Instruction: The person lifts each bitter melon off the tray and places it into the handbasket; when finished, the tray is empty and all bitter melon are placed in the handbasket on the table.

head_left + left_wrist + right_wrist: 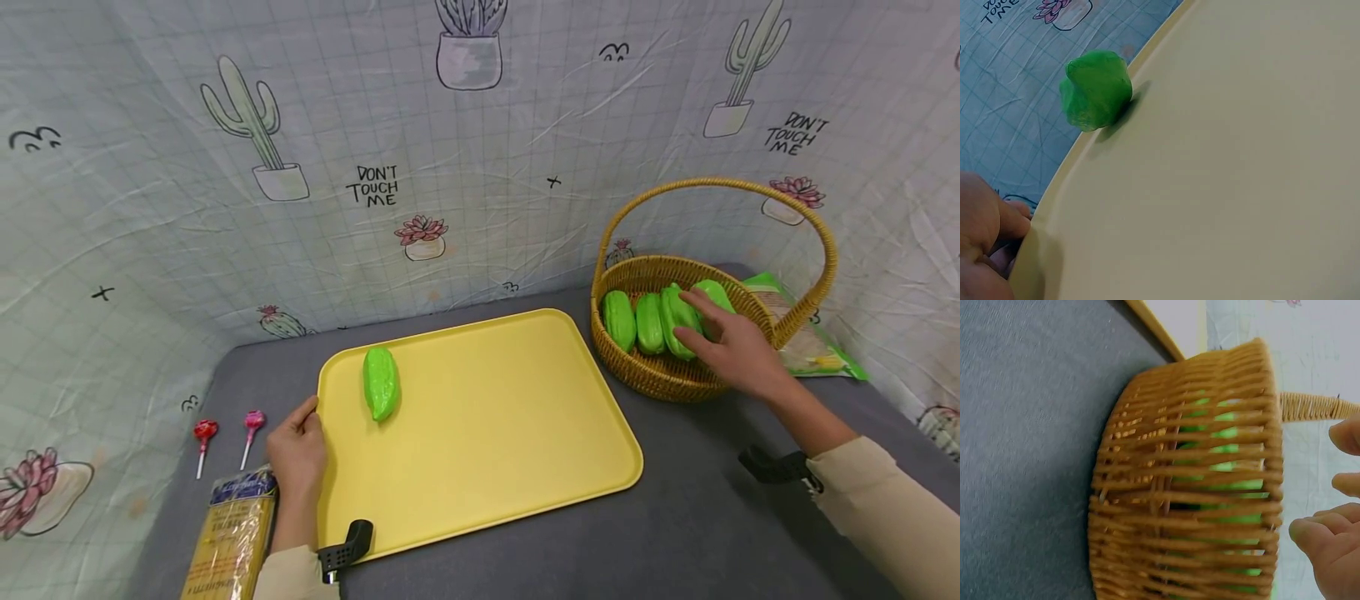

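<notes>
A yellow tray [487,417] lies on the dark table, and my left hand [298,450] grips its left rim with curled fingers. On the tray, near its upper left corner, is a glossy green, long, ridged fruit-like piece [381,383] with a pointed end; the left wrist view shows this green piece [1096,90] end-on. At the right stands a wicker basket [660,387] holding several similar green pieces [619,321]. Over the basket, my right hand [731,342] has its fingers spread and holds nothing. In the right wrist view, my right hand [1335,531] is beside the basket rim [1272,481].
The basket's tall handle [712,182] arches over it. Behind the basket lies a green-edged plastic packet [817,350]. Left of the tray are a red lollipop [205,431], a pink lollipop [255,420] and a spaghetti pack [232,533]. A printed cloth [480,142] hangs behind the table.
</notes>
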A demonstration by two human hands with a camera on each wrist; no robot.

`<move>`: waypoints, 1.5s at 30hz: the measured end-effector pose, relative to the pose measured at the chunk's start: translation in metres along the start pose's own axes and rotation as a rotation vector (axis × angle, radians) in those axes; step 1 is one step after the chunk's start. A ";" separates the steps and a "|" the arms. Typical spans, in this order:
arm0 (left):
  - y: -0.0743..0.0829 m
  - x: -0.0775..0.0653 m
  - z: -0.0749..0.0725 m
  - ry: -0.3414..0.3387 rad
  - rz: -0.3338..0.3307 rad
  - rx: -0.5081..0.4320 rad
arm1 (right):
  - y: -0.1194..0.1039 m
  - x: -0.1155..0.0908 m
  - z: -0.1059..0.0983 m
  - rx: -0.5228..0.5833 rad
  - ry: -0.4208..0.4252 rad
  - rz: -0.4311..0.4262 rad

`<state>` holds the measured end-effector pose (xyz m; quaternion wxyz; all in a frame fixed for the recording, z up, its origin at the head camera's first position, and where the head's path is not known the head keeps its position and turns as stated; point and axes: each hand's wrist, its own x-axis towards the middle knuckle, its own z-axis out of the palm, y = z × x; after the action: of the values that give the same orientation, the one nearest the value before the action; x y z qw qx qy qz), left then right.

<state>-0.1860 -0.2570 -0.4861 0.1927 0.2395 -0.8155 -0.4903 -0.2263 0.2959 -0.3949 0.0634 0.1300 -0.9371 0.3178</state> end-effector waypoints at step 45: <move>0.003 0.001 -0.002 -0.003 -0.012 0.003 | -0.124 0.030 0.104 0.449 -0.285 -0.190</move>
<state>-0.1861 -0.2574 -0.4827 0.1881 0.2440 -0.8152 -0.4905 -0.2233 0.1315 -0.3991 -0.0701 0.2713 -0.8262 0.4888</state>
